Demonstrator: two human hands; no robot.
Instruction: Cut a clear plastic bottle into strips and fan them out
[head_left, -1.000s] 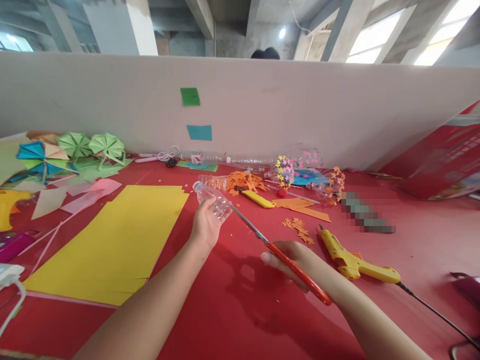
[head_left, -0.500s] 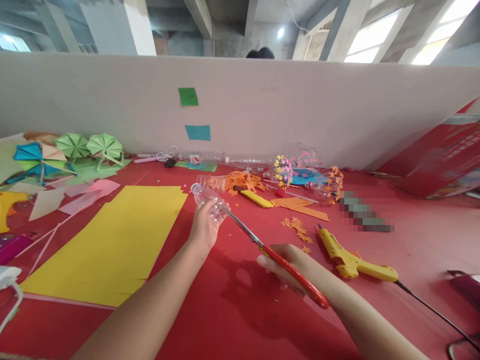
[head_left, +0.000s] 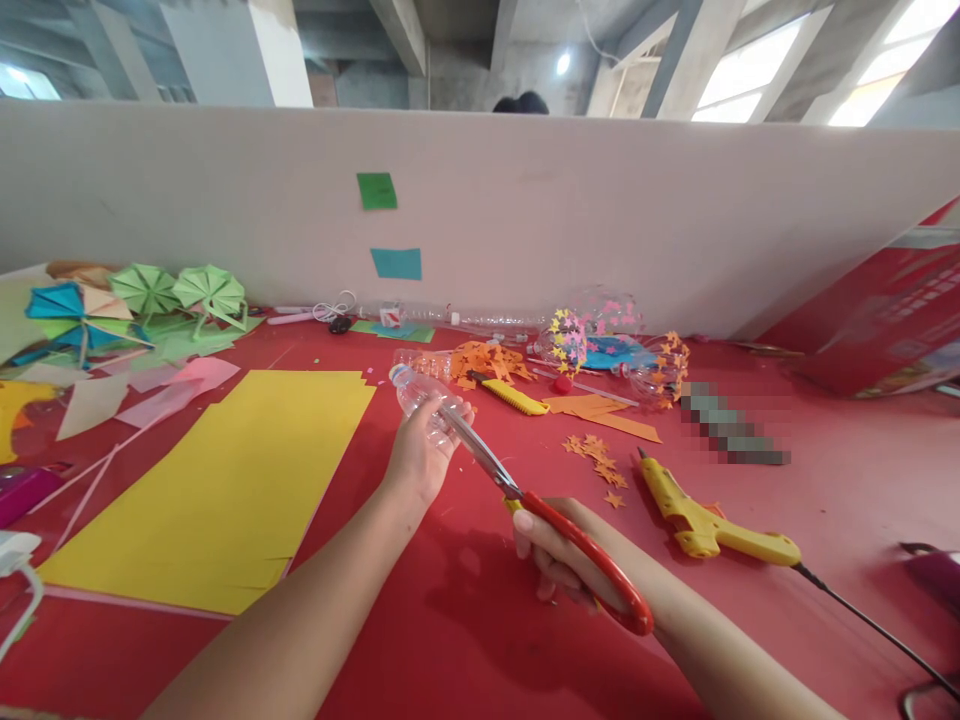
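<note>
My left hand (head_left: pixel 426 448) is closed around a clear plastic bottle piece (head_left: pixel 417 391) with a whitish cap, tilted away to the upper left. In my right hand (head_left: pixel 566 555) is a pair of scissors (head_left: pixel 577 540) with red handles, my fingers wrapped round the grips. The scissor blades lie at the bottle's near end, by my left fingers; whether they bite into the plastic I cannot tell. Just beyond the bottle lie another clear ribbed bottle section (head_left: pixel 420 364) and a heap of orange paper scraps (head_left: pixel 491 362).
Yellow paper sheets (head_left: pixel 217 480) lie to the left. A yellow utility knife (head_left: pixel 514 396), orange paper stars (head_left: pixel 598 458) and a yellow glue gun (head_left: pixel 697 520) with a trailing cord lie right. Star-covered bottle pieces (head_left: pixel 566 340) stand by the white partition (head_left: pixel 480 220).
The scissors have turned so their red handle loops show more widely. Both the bottle piece and my left hand have shifted slightly right.
</note>
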